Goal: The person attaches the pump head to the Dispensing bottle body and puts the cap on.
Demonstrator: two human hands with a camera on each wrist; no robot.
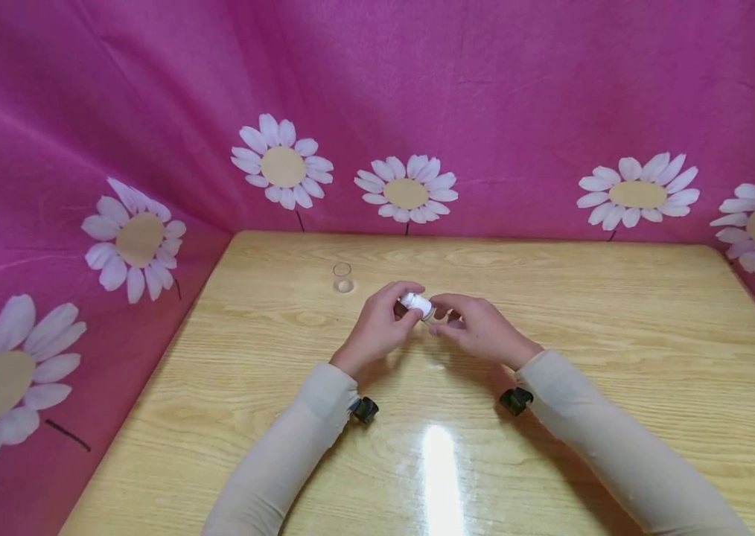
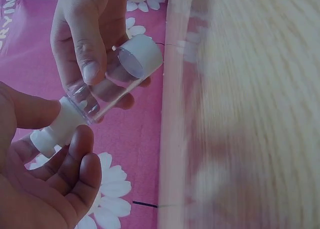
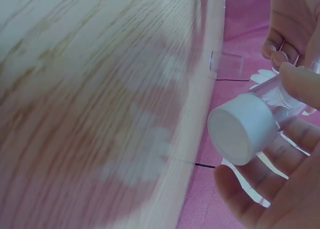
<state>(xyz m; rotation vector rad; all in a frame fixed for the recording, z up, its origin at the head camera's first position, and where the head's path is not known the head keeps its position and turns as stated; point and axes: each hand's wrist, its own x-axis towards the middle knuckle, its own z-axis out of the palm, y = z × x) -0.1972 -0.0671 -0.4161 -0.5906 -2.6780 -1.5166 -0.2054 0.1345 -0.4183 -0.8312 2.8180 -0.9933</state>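
Both hands hold a small clear bottle (image 2: 112,86) tilted above the table. A white band (image 3: 242,129) rings one end of it, and a white cap (image 2: 60,126) with a small projecting part sits on the other. My left hand (image 1: 380,318) pinches this cap between thumb and fingers, as the left wrist view shows. On the clear body, the thumb and fingers of my right hand (image 1: 485,329) grip from both sides. In the head view the fingers hide part of the bottle. No contents can be made out through its wall.
A clear cup (image 1: 342,278) stands upright on the wooden table (image 1: 270,327), beyond the left hand. Pink cloth (image 1: 511,97) with printed white flowers hangs behind the table and along its sides. Dark wrist cameras (image 1: 365,409) sit at both sleeve cuffs.
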